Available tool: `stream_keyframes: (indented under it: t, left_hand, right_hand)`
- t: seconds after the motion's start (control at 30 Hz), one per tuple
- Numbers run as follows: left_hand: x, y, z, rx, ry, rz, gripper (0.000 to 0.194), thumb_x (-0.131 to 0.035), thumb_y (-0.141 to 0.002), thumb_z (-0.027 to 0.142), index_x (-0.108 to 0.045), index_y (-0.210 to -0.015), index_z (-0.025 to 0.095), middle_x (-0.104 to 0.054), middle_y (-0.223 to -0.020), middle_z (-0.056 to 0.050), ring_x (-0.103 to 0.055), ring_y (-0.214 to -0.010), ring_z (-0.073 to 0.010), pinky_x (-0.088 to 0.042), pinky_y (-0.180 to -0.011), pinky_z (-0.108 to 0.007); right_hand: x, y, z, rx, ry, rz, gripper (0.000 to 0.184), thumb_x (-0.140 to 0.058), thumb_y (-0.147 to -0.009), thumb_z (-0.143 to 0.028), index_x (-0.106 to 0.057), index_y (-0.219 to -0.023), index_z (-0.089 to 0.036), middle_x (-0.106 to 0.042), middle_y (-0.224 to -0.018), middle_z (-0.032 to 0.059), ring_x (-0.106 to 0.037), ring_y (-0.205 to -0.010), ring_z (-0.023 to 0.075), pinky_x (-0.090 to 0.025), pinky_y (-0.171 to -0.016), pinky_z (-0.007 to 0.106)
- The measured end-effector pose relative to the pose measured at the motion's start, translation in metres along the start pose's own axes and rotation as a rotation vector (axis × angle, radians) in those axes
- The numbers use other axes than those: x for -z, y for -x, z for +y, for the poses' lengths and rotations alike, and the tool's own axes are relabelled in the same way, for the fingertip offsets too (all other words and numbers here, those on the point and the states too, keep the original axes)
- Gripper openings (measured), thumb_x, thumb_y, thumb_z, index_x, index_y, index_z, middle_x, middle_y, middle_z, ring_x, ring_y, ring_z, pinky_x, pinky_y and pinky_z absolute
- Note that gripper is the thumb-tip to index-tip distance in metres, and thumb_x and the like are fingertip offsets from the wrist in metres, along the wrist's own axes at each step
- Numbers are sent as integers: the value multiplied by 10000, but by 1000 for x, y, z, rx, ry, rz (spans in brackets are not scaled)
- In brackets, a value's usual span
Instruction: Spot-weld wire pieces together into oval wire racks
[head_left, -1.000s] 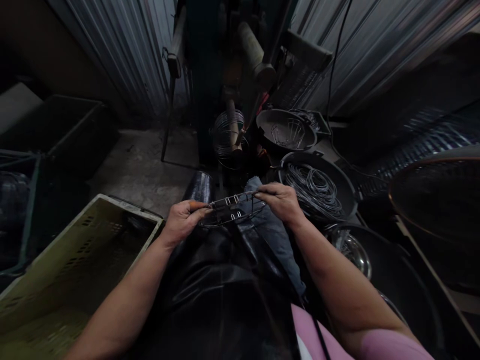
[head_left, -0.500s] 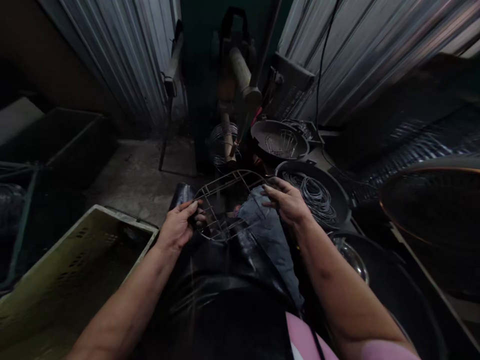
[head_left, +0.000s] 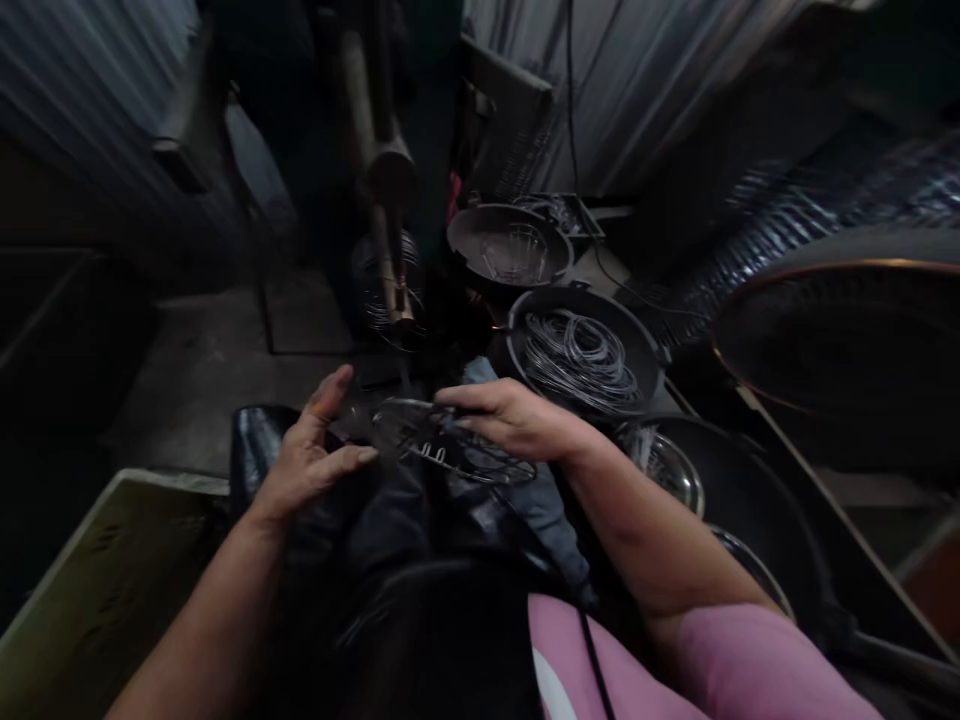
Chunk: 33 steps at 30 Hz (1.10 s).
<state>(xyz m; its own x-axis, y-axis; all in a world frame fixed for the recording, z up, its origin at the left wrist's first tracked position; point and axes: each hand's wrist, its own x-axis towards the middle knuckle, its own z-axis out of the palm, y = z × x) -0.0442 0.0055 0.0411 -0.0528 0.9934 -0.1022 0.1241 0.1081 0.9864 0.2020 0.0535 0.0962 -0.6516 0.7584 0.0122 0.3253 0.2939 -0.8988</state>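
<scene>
A round wire rack [head_left: 457, 470] is tilted nearly edge-on above my lap. My right hand [head_left: 517, 418] grips its upper right side, fingers along the rim. To the left of the rack my left hand [head_left: 315, 450] is open, thumb and fingers spread, apart from it or barely at its edge. In front of both hands stands a machine with a pale rod-like electrode [head_left: 399, 300]. Beside my right hand a dark pan [head_left: 651, 385] carries coils of wire rings [head_left: 581, 350].
Farther back, a second pan [head_left: 469, 240] holds a bent wire frame [head_left: 517, 255]. At right sit a larger dark pan [head_left: 772, 520] with shiny metal bowls [head_left: 690, 470] and a copper-rimmed round vessel [head_left: 825, 264]. A yellowish plastic crate [head_left: 67, 600] stands at lower left. A black cable [head_left: 574, 130] hangs behind.
My left hand has let go of the wire rack and opened. The right hand has brought the rack lower and turned it flatter. My view has swung to the right.
</scene>
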Motion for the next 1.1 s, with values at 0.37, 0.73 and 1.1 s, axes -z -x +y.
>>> stream_keyframes:
  t: [0.37,0.73,1.1]
  left_hand:
    - [-38,-37,-19,581,277,209,244,-669,-603,53,-660,-820,162,-671,-653,0,-606,-531,-120,-515,-502,-187]
    - [-46,-32,-29,548,293,88,561,-806,-430,359,-656,-960,250,-689,-755,-23,-633,-581,-209,-544,-497,-291]
    - [-66,-25,-5,657,401,148,172,-491,-790,152,-643,-852,203,-689,-742,-9,-627,-588,-131,-480,-425,-143]
  right_hand:
    - [94,173,147,-801,88,1044,409,-574,-711,-265,-609,-1093,-122,-664,-909,73,-618,-705,138,-501,-649,243]
    - [79,260,279,-1420,244,1174,405,-568,-651,-151,-633,-1048,-112,-649,-981,116,-596,-927,213,-451,-791,269]
    - [69,258,295,-1351,192,988,184,-591,-753,-271,-622,-803,-97,-643,-707,53,-597,-654,116,-459,-623,227]
